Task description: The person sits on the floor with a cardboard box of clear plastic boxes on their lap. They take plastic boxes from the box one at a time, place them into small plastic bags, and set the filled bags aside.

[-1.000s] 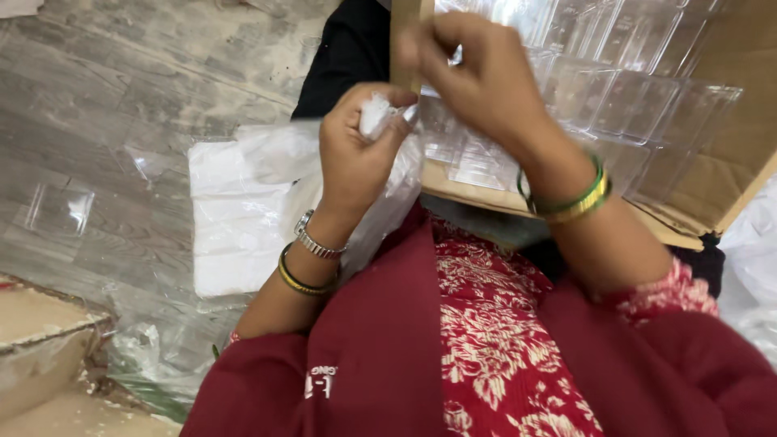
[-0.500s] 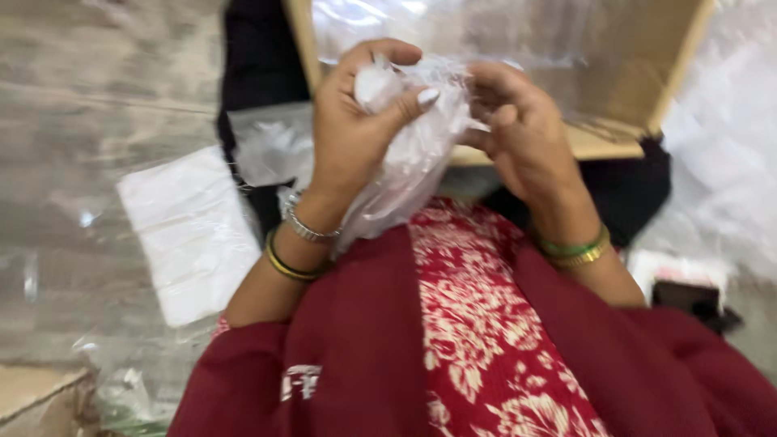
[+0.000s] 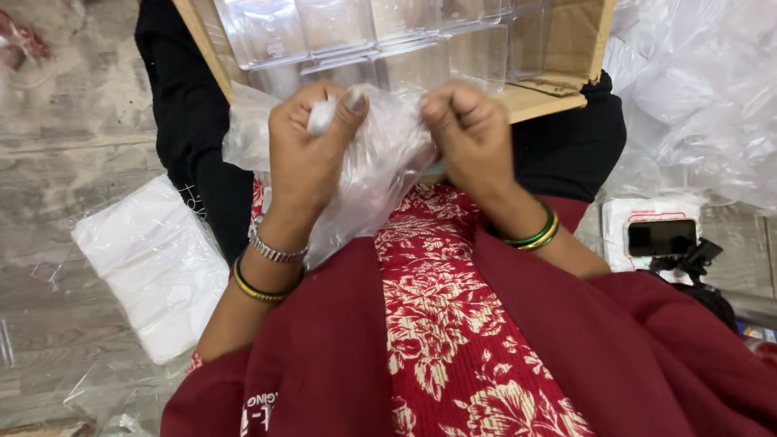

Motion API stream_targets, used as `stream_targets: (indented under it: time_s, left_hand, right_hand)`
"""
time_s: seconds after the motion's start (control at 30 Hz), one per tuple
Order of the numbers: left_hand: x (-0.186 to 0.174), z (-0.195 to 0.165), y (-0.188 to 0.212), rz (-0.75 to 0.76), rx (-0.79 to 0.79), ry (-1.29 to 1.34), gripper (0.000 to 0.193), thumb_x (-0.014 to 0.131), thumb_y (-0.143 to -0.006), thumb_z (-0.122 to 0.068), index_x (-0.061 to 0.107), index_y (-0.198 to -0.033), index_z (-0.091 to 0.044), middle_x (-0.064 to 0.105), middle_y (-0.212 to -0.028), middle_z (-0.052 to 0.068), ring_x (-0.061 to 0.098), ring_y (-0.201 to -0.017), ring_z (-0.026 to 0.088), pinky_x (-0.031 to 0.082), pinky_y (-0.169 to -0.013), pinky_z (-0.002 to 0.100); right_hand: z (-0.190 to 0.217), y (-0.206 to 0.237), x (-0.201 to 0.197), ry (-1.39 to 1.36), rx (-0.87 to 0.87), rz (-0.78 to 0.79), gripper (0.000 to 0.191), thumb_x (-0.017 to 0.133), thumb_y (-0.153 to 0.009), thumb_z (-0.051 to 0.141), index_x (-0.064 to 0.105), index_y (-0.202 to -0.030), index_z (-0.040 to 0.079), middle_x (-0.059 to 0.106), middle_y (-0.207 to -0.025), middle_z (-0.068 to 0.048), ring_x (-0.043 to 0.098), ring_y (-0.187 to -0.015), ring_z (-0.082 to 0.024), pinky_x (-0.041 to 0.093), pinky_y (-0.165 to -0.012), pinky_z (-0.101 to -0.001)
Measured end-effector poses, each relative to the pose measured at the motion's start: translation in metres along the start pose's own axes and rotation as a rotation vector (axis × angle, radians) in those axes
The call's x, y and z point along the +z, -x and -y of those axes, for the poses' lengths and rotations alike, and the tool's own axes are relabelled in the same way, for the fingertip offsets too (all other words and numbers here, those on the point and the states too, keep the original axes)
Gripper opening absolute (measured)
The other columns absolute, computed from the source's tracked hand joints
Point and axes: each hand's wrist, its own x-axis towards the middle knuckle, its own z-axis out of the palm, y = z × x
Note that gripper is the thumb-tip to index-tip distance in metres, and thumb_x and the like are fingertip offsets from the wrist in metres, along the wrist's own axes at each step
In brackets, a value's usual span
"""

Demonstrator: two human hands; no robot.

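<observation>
- Clear plastic bag [image 3: 372,174], thin and crumpled, held in front of the chest above the lap, just below the edge of a cardboard box [image 3: 558,89].
- Left hand [image 3: 312,154] clenched on the bag's left upper part, thumb pressed over a small white piece [image 3: 321,116] at the bag's top.
- Right hand [image 3: 469,133] closed into a fist, grasping the bag's right edge.
- Box tilted open toward the body, filled with rows of clear plastic containers [image 3: 356,36].
- Flat pack of white sheets [image 3: 154,263] in clear wrap, lying on the floor to the left, well apart from the hands.
- Heap of crumpled clear plastic [image 3: 704,97] at the right.
- Dark phone [image 3: 662,237] on a white pack [image 3: 619,222], low at the right.
</observation>
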Motion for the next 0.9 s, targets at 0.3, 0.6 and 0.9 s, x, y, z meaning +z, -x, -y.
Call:
stream_targets:
  time_s: [0.3,0.6,0.9]
  left_hand:
    - [0.013,0.006,0.01,0.102,-0.028,-0.087,0.01,0.074,-0.098,-0.011,0.067,-0.094,-0.004,0.068,-0.091,-0.001,0.062,-0.081,0.003,0.053,-0.072,0.019]
    - [-0.006,0.005,0.005,0.509,-0.103,0.177,0.014,0.074,-0.1,-0.012,0.065,-0.095,-0.002,0.067,-0.096,0.001,0.058,-0.088,0.007,0.048,-0.08,0.022]
    - [-0.011,-0.005,-0.012,0.366,-0.21,0.105,0.014,0.074,-0.099,-0.015,0.073,-0.093,-0.002,0.069,-0.086,0.005,0.058,-0.074,0.007,0.046,-0.067,0.02]
  right_hand:
    - [0.015,0.015,-0.006,-0.163,0.23,0.141,0.031,0.07,-0.096,0.017,0.065,-0.122,0.0,0.07,-0.1,-0.002,0.066,-0.089,-0.01,0.054,-0.079,-0.0239]
    - [0.022,0.0,-0.015,-0.444,0.144,0.108,0.013,0.059,-0.112,0.014,0.057,-0.107,0.002,0.066,-0.097,-0.008,0.064,-0.095,-0.016,0.054,-0.094,-0.0312]
    - [0.036,-0.002,-0.01,0.003,0.137,0.262,0.025,0.073,-0.092,0.017,0.069,-0.109,-0.001,0.06,-0.113,-0.013,0.059,-0.104,-0.021,0.051,-0.094,-0.0346]
